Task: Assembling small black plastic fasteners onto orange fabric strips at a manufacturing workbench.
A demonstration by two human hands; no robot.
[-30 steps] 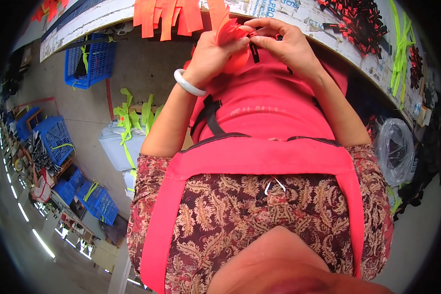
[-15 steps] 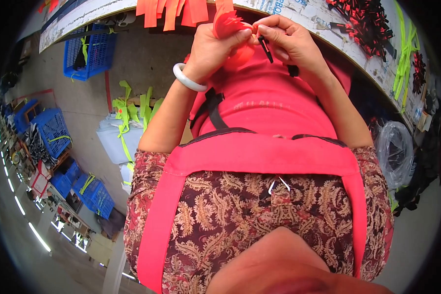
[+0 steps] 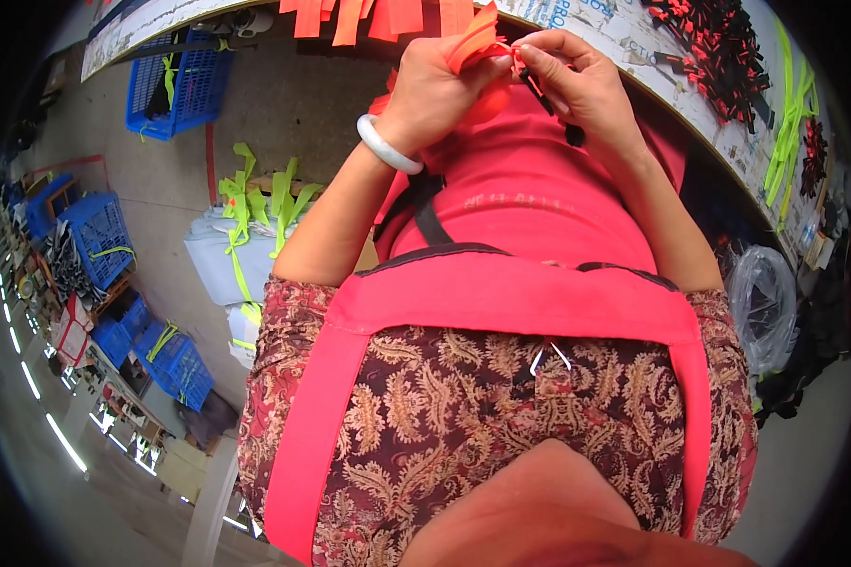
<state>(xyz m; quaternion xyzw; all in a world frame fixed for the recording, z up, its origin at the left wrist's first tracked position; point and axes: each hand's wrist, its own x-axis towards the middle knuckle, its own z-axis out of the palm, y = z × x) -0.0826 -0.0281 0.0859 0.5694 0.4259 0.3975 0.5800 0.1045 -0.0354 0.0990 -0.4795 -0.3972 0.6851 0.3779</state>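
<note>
Over the apron (image 3: 529, 222), hands (image 3: 435, 93) (image 3: 591, 102) pinch flat orange strips (image 3: 475, 40) — and a slim black piece (image 3: 537, 93).

Both forearms are bare and slant inward from bent elbows, bringing the hands close together in front of the body, by the near edge of the table (image 3: 622, 45). The left hand (image 3: 435, 93) is curled in a closed grip, its thumb pointing toward the other hand. The right hand (image 3: 591, 94) pinches with thumb and index finger; whether the fingertips of both hands touch is unclear.
</note>
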